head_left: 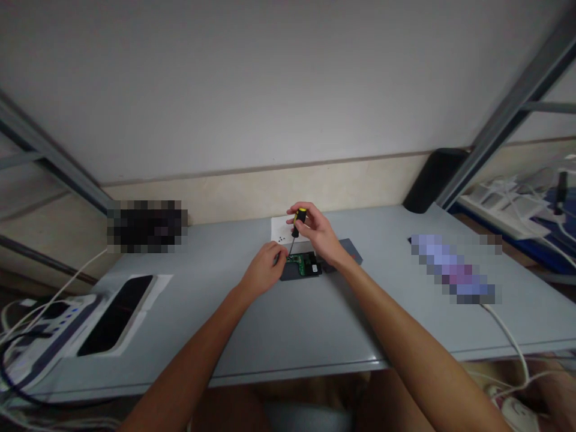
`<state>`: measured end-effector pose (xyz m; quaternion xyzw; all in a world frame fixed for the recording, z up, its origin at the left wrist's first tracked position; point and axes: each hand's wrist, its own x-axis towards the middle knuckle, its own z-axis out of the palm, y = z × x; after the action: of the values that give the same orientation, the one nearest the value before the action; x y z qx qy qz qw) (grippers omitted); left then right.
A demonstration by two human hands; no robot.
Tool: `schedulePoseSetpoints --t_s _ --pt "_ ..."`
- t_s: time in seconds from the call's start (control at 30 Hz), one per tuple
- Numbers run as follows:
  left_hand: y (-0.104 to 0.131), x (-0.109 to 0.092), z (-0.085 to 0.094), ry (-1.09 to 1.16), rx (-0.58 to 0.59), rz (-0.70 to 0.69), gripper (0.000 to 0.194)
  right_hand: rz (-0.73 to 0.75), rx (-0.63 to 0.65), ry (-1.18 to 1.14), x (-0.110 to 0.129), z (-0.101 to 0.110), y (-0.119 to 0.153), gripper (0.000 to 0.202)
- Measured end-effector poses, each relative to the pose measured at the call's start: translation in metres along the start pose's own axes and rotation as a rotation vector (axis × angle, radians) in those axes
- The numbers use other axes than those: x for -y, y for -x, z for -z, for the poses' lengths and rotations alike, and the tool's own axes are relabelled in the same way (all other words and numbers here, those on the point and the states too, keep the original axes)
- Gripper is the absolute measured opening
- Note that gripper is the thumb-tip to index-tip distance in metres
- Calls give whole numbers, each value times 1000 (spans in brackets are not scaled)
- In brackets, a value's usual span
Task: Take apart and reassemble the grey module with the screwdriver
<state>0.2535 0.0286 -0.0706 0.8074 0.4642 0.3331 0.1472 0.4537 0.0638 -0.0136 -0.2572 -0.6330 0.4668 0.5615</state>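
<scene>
- Bare forearms (396,318) of mine up front, reaching over the grey bench (292,333).
- Right grip (321,231) is closed round a yellow-and-black screwdriver (296,230), tip angled down at the green circuit board (294,260), mid-bench in a dark case (290,276).
- Left grip (265,267) is curled nearly closed at the board's left end, can't tell what's pinched.
- Tiny dark bits (281,239) on white paper (278,225) just behind.

The screwdriver (299,221) pairs a plastic-looking black and yellow handle with a thin metal shaft. The green circuit board (302,263) sits in a matt, dark grey casing (290,273). The tabletop (288,324) is smooth with a soft sheen, like painted metal. The sheet (278,225) is matt white paper; the phone (117,315) has a dark, glassy face. The wall (288,90) looks smooth and matt.
</scene>
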Motion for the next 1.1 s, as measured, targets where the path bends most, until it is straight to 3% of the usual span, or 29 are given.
schedulePoseSetpoints --t_s 0.33,0.63,1.1 --pt "0 2 0 9 0 -9 22 -3 -12 -77 -3 -1 1 29" --pt "0 0 0 -2 12 -3 21 78 -80 -42 -4 -2 1 27" --pt "0 -3 1 -19 6 11 25 59 -88 -6 -6 -6 2 29"
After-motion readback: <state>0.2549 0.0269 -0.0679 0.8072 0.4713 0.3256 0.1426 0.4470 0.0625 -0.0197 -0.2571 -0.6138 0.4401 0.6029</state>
